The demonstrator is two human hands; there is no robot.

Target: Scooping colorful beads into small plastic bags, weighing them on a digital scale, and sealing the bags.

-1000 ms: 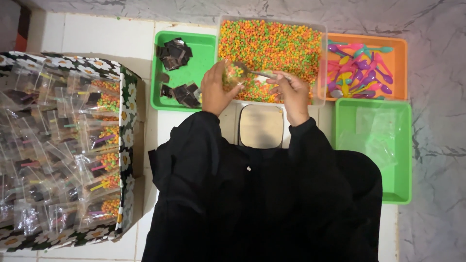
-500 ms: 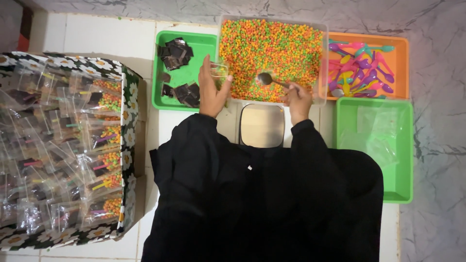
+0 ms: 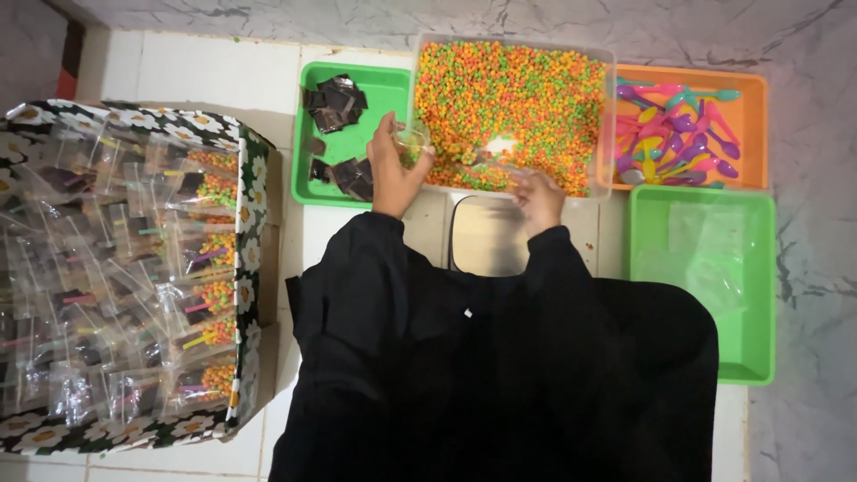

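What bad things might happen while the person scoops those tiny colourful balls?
1. The left hand holds a small clear bag right at the rim of the clear plastic tub of orange, green and yellow pellets, so pellets may miss it and drop onto the white tiled floor.
2. The right hand holds a metal spoon; an overfull scoop may scatter pellets.
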